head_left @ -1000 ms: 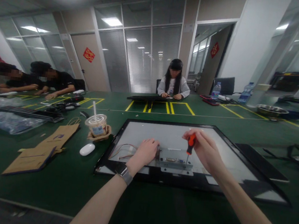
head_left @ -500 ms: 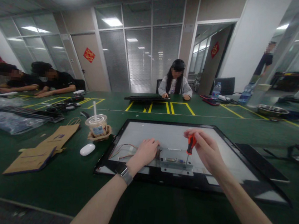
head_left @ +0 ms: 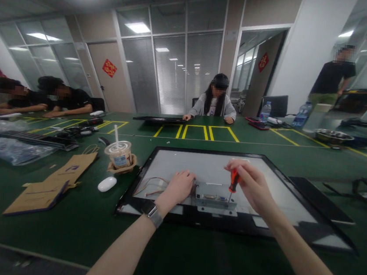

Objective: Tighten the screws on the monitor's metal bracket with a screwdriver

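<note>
A flat display panel (head_left: 170,160) with a black frame lies back side up on the green table. Near its front edge sits a metal bracket (head_left: 218,205) with connector ports along it. My left hand (head_left: 179,187) is closed at the bracket's left end, its fingertips partly hidden. In my right hand (head_left: 254,181), closed above the bracket, is a red and black screwdriver (head_left: 234,181). The shaft points down and its tip meets the bracket's right part. Thin wires (head_left: 153,182) lie on the panel left of my left hand.
Left of the panel are a lidded drink cup (head_left: 120,154) in a carton holder, a white mouse-shaped case (head_left: 107,184) and brown paper bags (head_left: 55,180). A dark flat slab (head_left: 320,199) lies right. Across the table a person (head_left: 217,99) holds another dark panel (head_left: 159,119).
My hands and the screwdriver stay almost in place. Across the table, the other person's dark panel has shifted left. The standing person at the right has come further into view.
</note>
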Available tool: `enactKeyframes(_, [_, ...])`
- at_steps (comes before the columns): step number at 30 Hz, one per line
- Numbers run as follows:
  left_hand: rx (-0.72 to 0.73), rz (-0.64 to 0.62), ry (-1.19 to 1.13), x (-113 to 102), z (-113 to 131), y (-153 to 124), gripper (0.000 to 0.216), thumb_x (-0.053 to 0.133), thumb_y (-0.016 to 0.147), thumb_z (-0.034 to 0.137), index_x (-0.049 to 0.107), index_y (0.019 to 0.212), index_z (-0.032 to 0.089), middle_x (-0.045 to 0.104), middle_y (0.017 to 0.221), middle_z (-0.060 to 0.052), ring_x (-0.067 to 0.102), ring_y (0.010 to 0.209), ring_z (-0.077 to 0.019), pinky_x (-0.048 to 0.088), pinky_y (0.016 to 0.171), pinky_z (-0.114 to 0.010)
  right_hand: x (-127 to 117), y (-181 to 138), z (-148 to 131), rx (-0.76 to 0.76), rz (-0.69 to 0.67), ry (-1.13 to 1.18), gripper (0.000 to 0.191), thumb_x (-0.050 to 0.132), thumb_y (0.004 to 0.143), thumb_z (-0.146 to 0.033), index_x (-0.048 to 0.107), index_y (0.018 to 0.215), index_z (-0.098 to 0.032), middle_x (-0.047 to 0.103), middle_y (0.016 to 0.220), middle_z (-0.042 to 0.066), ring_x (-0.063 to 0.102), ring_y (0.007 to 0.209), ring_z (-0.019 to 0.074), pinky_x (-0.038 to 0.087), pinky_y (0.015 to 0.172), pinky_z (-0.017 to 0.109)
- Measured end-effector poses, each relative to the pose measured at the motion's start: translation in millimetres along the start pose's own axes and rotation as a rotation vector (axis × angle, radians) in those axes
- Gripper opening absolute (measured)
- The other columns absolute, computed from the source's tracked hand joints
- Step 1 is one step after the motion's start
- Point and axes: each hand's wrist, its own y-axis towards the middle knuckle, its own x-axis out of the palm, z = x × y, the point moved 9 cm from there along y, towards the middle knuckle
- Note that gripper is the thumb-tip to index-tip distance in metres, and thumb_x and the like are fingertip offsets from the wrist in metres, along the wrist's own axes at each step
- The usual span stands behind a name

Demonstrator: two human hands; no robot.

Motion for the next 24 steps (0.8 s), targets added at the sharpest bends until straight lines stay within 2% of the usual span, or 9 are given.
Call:
enactKeyframes(3, [-0.002,0.003,0.003,-0.7,0.2,0.1,0.029,0.034,0.099,0.016,0.059,0.114,0.019,0.061,0.112,-0.009,0.058,0.103,-0.0209,0.044,0.092,-0.035,-0.4,-0.4,1.2,0.035,-0.002,-0.020,0.024,0.072,0.080,-0.046,0.069,0.072,-0.023,0.064,0.078,0.002,0.064,0.079,0.0197,0.055,0.076,0.036])
enactKeyframes(7, [0.002,-0.005,0.018,1.0,0.1,0.7,0.028,0.035,0.098,0.017,0.059,0.112,0.019,0.062,0.111,-0.009,0.059,0.102,-0.0216,0.045,0.090,-0.035,2.5,-1.1,5.8,0.103,-0.017,0.025,0.030,0.066,0.083,-0.050,0.070,0.097,-0.023,0.067,0.075,0.003,0.064,0.072,0.0203,0.051,0.056,0.031])
enactKeyframes(9, [0.002,0.007,0.028,1.4,-0.5,0.9,0.028,0.035,0.098,0.018,0.059,0.112,0.019,0.062,0.111,-0.009,0.058,0.101,-0.0220,0.045,0.090,-0.036,1.7,-0.3,2.9,0.061,-0.010,-0.009,0.030,0.061,0.087,-0.050,0.069,0.098,-0.023,0.069,0.076,0.004,0.063,0.072,0.0201,0.050,0.058,0.032])
enactKeyframes(13, [0.014,0.020,0.016,1.8,-0.1,0.7,0.029,0.035,0.098,0.017,0.059,0.114,0.018,0.062,0.111,-0.009,0.058,0.103,-0.0216,0.044,0.092,-0.035,-4.2,0.6,1.7,0.009,0.016,-0.148,0.031,0.054,0.092,-0.049,0.071,0.095,-0.023,0.071,0.089,0.006,0.062,0.082,0.0208,0.049,0.075,0.035])
enactKeyframes(18, [0.004,0.013,0.001,2.2,-1.4,0.9,0.029,0.036,0.097,0.016,0.059,0.115,0.019,0.062,0.114,-0.009,0.057,0.105,-0.0219,0.044,0.093,-0.036,-3.2,-0.7,3.7,0.023,-0.018,-0.155,0.022,0.066,0.085,-0.044,0.071,0.094,-0.025,0.066,0.087,0.003,0.058,0.075,0.0186,0.048,0.067,0.032])
enactKeyframes(22, [0.012,0.015,0.013,4.1,-1.8,1.9,0.028,0.036,0.097,0.016,0.058,0.115,0.018,0.062,0.113,-0.009,0.057,0.105,-0.0220,0.043,0.093,-0.035,3.3,-1.3,7.1,0.042,-0.064,-0.065,0.026,0.057,0.091,-0.045,0.069,0.103,-0.025,0.067,0.086,0.004,0.062,0.080,0.0203,0.050,0.067,0.033])
enactKeyframes(24, [0.010,0.018,0.022,5.1,-2.6,2.3,0.028,0.036,0.098,0.017,0.058,0.113,0.018,0.062,0.111,-0.009,0.058,0.103,-0.0221,0.044,0.092,-0.035,4.6,-1.3,9.0,0.043,-0.070,-0.018,0.024,0.056,0.093,-0.044,0.068,0.101,-0.025,0.067,0.087,0.004,0.062,0.082,0.0201,0.050,0.066,0.032])
